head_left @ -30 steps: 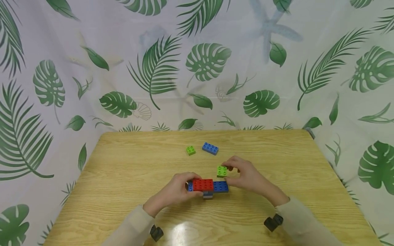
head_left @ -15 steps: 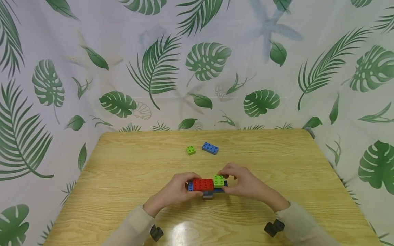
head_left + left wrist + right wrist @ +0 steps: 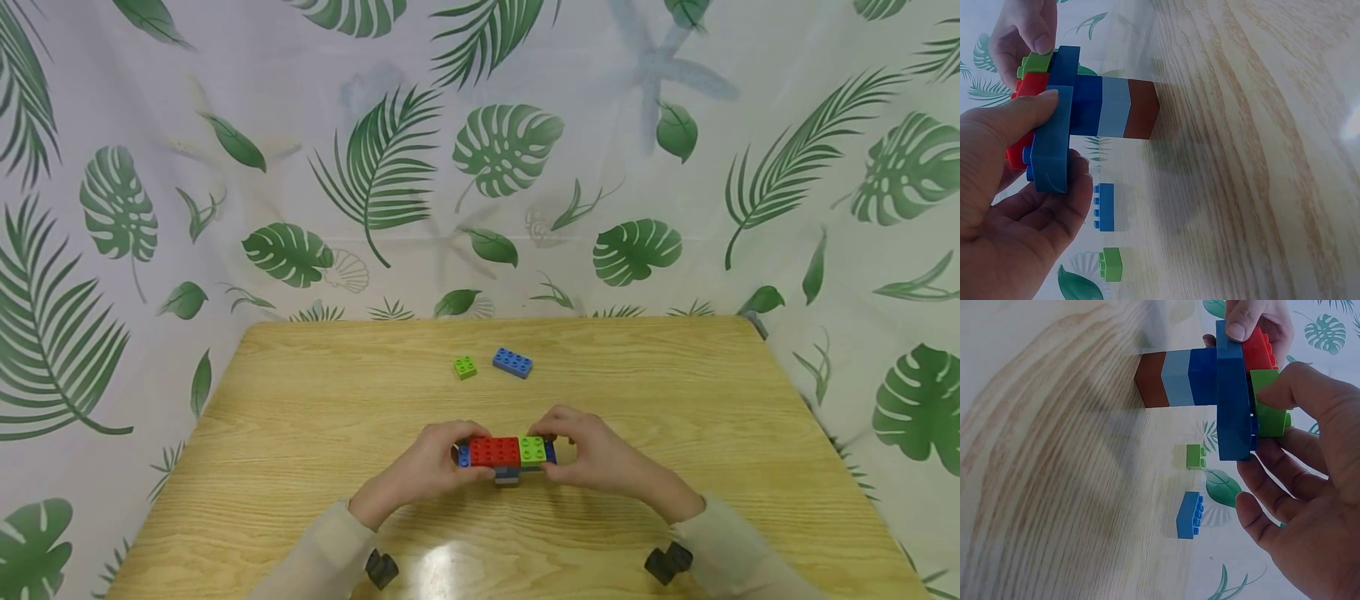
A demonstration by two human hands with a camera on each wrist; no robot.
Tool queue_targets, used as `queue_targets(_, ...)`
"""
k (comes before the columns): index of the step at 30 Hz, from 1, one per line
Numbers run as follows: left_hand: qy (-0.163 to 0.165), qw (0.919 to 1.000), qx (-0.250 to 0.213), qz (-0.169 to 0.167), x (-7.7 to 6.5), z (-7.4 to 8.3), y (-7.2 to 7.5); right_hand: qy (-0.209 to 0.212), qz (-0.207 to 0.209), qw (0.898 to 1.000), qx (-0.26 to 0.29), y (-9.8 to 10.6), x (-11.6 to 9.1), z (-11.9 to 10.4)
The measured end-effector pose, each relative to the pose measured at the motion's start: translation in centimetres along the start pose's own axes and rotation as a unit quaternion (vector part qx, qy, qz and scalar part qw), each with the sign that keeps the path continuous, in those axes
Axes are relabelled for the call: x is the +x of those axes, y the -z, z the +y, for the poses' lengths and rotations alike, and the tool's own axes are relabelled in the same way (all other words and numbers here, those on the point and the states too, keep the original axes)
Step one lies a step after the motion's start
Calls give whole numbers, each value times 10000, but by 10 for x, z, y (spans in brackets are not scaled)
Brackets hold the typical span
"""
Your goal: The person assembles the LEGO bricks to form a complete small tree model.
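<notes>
My left hand (image 3: 427, 462) grips the left end of a toy brick structure, its thumb on the near side of the long blue layer (image 3: 1052, 147). A red brick (image 3: 495, 451) sits on that layer. Directly right of the red one, my right hand (image 3: 596, 454) pinches a square green brick (image 3: 532, 449) between thumb and fingers. It rests on the blue layer; whether it is fully pressed down I cannot tell. Beneath the layer runs an upright column of a dark blue brick (image 3: 1202, 377), a light blue brick (image 3: 1177, 377) and a brown brick (image 3: 1150, 380), standing on the table.
Farther back on the wooden table (image 3: 337, 375) lie another small green brick (image 3: 465, 367) and a blue brick (image 3: 513, 362), side by side and apart. A leaf-printed cloth (image 3: 405, 275) hangs behind the table's back edge.
My right hand has brought the green brick left and down from above the table, onto the blue layer against the red brick. My left hand has kept its place.
</notes>
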State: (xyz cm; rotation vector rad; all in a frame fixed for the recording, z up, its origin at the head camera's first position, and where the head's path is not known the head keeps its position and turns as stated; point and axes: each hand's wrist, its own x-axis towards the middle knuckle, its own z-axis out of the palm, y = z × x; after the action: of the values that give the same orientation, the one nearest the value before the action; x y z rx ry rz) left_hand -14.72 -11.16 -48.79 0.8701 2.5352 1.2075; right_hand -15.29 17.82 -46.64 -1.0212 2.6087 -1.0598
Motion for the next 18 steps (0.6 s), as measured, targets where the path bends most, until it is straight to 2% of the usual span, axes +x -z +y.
queue_targets(11,-26,10000,44,40,0,0,1,76,94,9999,-82,-5,-1,3)
queue_targets(18,-111,9999,37,38,0,1,1,26,90,9996,281,-9,-1,6)
